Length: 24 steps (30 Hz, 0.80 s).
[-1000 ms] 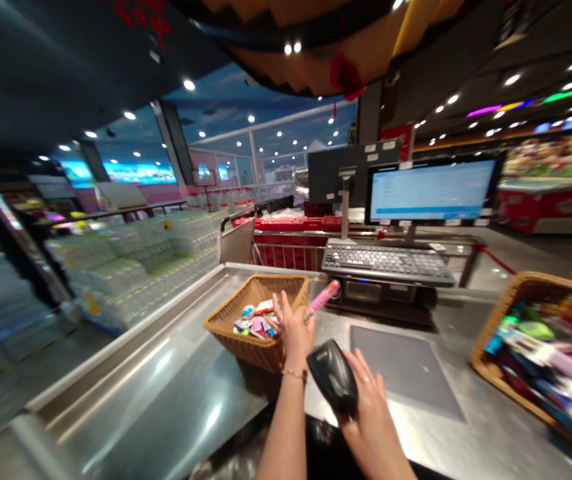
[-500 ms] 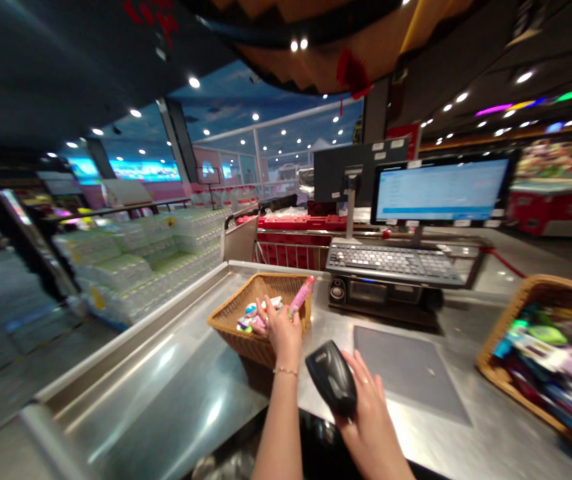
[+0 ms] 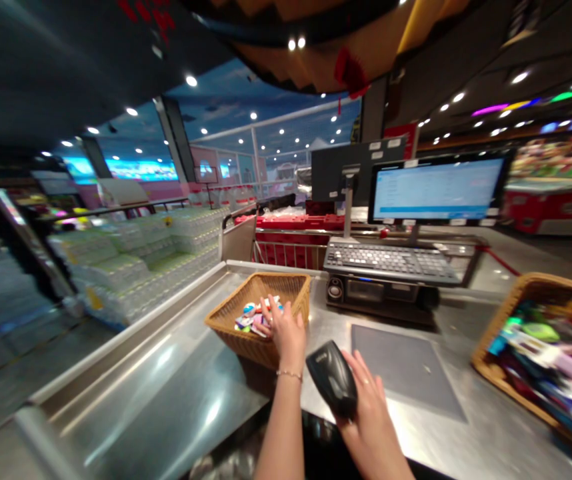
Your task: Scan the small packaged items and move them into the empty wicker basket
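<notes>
Black handheld barcode scanner (image 3: 333, 379), held by the fingers of the right hand (image 3: 370, 407). Left hand (image 3: 286, 331): fingers spread wide over small colourful packets (image 3: 251, 323), which lie beneath them inside a wicker basket (image 3: 236, 341).

Left basket (image 3: 246, 343) and right basket (image 3: 499, 321) on 1 counter (image 3: 151, 387), mat (image 3: 406, 370) between, keyboard (image 3: 391, 261) and monitor (image 3: 436, 190) behind

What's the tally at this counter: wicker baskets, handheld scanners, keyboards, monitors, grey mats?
Wicker baskets: 2
Handheld scanner: 1
Keyboard: 1
Monitors: 2, one seen from behind
Grey mat: 1
Total: 7
</notes>
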Tool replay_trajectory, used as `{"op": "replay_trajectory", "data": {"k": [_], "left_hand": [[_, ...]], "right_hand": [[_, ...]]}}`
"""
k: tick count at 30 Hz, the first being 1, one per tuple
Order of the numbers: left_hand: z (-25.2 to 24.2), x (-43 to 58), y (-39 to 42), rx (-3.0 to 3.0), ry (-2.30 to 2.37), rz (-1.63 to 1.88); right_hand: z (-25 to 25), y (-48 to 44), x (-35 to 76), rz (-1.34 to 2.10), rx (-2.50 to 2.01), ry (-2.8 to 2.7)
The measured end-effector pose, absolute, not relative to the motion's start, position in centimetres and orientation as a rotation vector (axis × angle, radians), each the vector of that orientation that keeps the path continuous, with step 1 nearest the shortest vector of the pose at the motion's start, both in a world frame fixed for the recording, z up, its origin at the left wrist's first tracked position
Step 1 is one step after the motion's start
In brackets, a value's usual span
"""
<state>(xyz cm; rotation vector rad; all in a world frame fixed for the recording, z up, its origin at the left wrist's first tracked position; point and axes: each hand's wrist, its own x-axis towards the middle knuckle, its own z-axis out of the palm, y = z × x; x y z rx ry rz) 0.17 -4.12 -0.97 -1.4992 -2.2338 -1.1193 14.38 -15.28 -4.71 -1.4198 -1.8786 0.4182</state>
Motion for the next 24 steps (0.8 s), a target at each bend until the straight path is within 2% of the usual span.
{"op": "replay_trajectory", "data": {"k": [24], "left_hand": [[-1.6,3.5,-4.4,-1.735,-2.199,-1.045]], "right_hand": [[-5.1,-15.6,15.7,0.428,-1.473,-1.775]]}}
